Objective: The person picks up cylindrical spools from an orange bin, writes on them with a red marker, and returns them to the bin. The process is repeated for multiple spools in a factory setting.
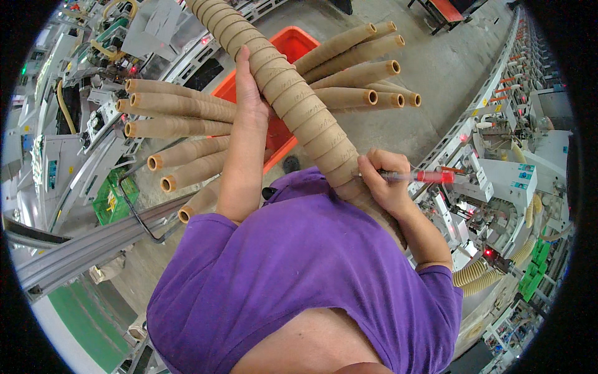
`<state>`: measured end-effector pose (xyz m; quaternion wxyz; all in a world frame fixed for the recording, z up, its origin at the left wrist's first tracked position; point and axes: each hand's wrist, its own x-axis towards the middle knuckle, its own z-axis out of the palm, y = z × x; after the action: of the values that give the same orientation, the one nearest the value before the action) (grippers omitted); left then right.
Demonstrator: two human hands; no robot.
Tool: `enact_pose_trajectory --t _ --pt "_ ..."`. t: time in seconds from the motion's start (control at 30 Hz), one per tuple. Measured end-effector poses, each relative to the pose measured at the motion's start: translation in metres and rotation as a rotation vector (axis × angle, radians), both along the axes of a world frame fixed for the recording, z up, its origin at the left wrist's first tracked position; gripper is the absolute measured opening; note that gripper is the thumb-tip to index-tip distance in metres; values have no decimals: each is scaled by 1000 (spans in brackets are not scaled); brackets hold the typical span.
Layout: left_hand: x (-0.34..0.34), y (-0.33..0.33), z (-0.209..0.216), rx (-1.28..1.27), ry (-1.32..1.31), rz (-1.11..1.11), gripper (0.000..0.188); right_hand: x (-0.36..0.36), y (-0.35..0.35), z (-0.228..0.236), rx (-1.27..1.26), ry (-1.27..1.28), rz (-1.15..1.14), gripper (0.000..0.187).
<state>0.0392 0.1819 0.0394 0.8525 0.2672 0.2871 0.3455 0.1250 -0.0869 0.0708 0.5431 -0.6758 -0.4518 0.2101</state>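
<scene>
Stack (302,103) of nested brown cones, long and ridged, fills the middle of my head view, slanting from beyond the upper edge down to the right across the front of the wearer's purple shirt (305,255). I see the left hand (252,96) supporting it from the left side, palm against the cones and thumb pointing up along the edge; its other fingers are hidden behind the stack, so I cannot tell how far they wrap. The right hand (387,177) is at the lower part of the stack, its fingers pinched narrow around a pen (433,176) with a red end that points right. The pen's other end meets or nearly meets the cones; I cannot tell which. Dark handwritten marks run in a row along the ridges. Beyond the stack I have an orange-red bin (296,41) on the grey floor (436,81), with more cone stacks (342,97) fanning out on both sides, their round mouths outward. A green basket (118,198) sits off to the left, and machinery (503,177) lines both sides.
</scene>
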Motion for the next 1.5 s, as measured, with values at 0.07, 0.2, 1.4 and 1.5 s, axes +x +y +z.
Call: enact_pose_trajectory --t 0.07,0.2,1.4,1.5 --pt "0 0 1 -15 1 3 67 0 -1 0 10 72 -9 32" --pt "0 -2 3 -4 12 8 66 1 -1 -3 -4 43 -24 32" --pt "-6 10 -5 47 -8 -6 66 4 -8 -14 -33 178 -159 36" --pt "-9 15 -6 42 -6 11 66 3 -13 -9 -57 376 -76 37"
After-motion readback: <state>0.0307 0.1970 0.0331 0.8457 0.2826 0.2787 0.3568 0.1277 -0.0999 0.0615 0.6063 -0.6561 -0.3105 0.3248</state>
